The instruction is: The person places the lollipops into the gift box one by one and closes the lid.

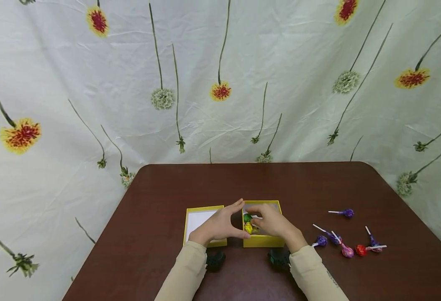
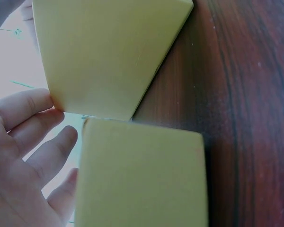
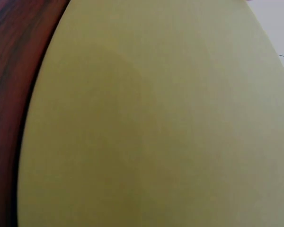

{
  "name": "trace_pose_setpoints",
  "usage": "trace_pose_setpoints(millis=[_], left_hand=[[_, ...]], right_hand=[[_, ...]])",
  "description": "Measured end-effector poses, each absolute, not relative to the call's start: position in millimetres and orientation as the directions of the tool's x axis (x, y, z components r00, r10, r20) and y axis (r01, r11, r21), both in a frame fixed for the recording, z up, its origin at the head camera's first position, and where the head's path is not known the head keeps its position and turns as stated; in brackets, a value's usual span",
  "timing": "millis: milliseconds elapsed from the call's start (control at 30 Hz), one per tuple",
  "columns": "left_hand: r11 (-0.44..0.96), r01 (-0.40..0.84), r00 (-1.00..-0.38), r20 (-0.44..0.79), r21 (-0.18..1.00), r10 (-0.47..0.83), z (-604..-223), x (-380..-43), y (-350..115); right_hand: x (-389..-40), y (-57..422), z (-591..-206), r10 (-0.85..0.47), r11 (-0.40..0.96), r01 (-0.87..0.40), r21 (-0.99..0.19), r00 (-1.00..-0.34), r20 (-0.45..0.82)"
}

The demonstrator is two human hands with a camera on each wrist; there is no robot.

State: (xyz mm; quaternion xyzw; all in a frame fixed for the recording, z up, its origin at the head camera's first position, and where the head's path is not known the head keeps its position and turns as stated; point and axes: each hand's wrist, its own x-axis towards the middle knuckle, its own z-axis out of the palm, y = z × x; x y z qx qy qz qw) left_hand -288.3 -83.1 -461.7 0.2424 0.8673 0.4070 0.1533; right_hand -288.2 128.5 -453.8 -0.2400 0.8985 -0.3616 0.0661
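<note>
A yellow box (image 1: 263,242) stands before me, holding a green lollipop (image 1: 247,218) and a yellow lollipop (image 1: 248,227). My right hand (image 1: 275,221) reaches into it with bent fingers around a white stick; whether they pinch it is unclear. At the box's left side my left hand (image 1: 220,224) has its thumb and fingers spread apart. In the left wrist view, fingertips (image 2: 45,100) touch a corner of a yellow cardboard piece. The yellow lid (image 1: 197,219), white inside, lies under the left hand. Only a yellow cardboard wall (image 3: 151,113) fills most of the right wrist view.
Several wrapped lollipops lie right of the box: a purple one (image 1: 348,213) farther back, others nearer, among them a pink one (image 1: 347,251) and a red one (image 1: 361,250). The brown table (image 1: 149,234) meets a flower-patterned cloth (image 1: 198,121) at its far edge.
</note>
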Motion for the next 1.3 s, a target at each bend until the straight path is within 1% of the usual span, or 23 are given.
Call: trace_pose_setpoints(millis=[233,400,600,800,933,1033,1133,1233,1300], left_hand=[[0.558,0.307,-0.837,-0.06,0.771,0.544,-463.0,-289.5,-82.1],[0.562,0.303,-0.842,-0.06,0.77,0.537,-461.1,-290.3,-82.7],[0.552,0.299,-0.841,-0.059,0.779,0.538,-460.0,-289.8,-83.2],[0.546,0.302,-0.838,-0.056,0.782,0.544,-462.2,-289.6,-82.2],[0.545,0.299,-0.84,-0.055,0.784,0.541,-463.2,-290.3,-82.3],[0.545,0.302,-0.839,-0.053,0.782,0.541,-463.5,-290.7,-82.6],[0.549,0.303,-0.838,-0.057,0.779,0.543,-463.9,-290.6,-83.1],[0.551,0.302,-0.838,-0.06,0.778,0.543,-464.7,-290.8,-83.1],[0.549,0.301,-0.838,-0.059,0.78,0.543,-465.1,-290.8,-82.8]], right_hand=[[-286.0,137.0,-442.7,-0.488,0.6,-0.436,-0.671,-0.864,0.125],[-287.4,153.9,-426.1,-0.391,0.624,-0.399,-0.672,-0.904,0.174],[-291.9,200.4,-416.5,-0.207,0.663,-0.259,-0.703,-0.965,0.161],[-289.7,263.2,-422.3,-0.015,0.701,-0.146,-0.698,-0.981,0.191],[-286.3,297.3,-431.5,0.131,0.686,-0.049,-0.726,-0.973,0.189],[-283.6,315.3,-439.6,0.266,0.645,0.068,-0.761,-0.954,0.141],[-281.0,327.6,-447.2,0.384,0.601,0.18,-0.779,-0.92,0.083],[-279.5,334.8,-453.1,0.46,0.555,0.254,-0.792,-0.887,0.038],[-279.4,337.4,-456.0,0.487,0.524,0.282,-0.803,-0.873,0.012]])
